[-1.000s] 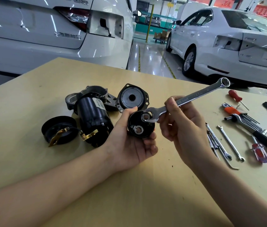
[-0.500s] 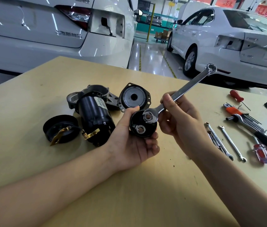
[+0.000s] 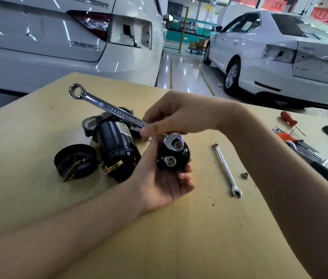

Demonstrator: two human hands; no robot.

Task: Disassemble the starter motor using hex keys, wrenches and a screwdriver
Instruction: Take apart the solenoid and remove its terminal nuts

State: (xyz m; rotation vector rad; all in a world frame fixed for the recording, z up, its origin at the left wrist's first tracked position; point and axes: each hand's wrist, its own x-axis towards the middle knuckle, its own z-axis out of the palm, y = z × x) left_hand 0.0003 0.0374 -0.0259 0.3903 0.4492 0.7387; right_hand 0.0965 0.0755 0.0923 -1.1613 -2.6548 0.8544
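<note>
- Head view: left hand (image 3: 159, 184) cups the black solenoid (image 3: 173, 156) above the counter (image 3: 179, 238), grip curled round its body, terminal face toward the camera.
- Right hand (image 3: 179, 119) pinches the shank of the combination wrench (image 3: 106, 107); its open end sits on the upper terminal nut, its ring end points up-left.
- Starter motor body (image 3: 116, 146) lies just left of the solenoid; black end cap (image 3: 74, 160) beside it.
- Small wrench (image 3: 226, 170) and loose nut (image 3: 245, 175) lie to the right; hex key set (image 3: 300, 143) further right.
</note>
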